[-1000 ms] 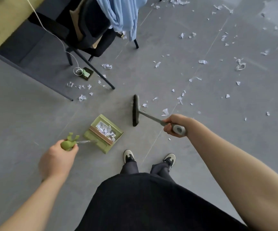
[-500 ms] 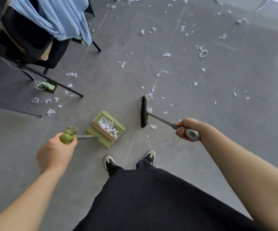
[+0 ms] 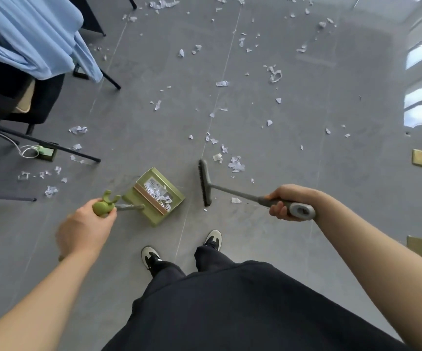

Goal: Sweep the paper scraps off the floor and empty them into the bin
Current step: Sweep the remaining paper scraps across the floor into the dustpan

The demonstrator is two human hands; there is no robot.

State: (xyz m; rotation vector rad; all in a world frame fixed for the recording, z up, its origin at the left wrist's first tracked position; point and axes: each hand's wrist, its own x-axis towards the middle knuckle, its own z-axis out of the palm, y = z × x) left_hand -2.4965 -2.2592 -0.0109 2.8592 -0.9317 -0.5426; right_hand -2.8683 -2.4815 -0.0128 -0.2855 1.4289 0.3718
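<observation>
Green dustpan (image 3: 155,196) has paper scraps (image 3: 158,192) inside; left hand (image 3: 86,229) grips its handle, right hand (image 3: 291,202) grips the broom (image 3: 205,183) just right of it.

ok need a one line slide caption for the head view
Left hand holds a green dustpan, right hand holds a broom, paper scraps litter the grey floor.

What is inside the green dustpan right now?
The dustpan holds a pile of white paper scraps behind its comb strip. Anything beneath that pile is hidden.
</observation>
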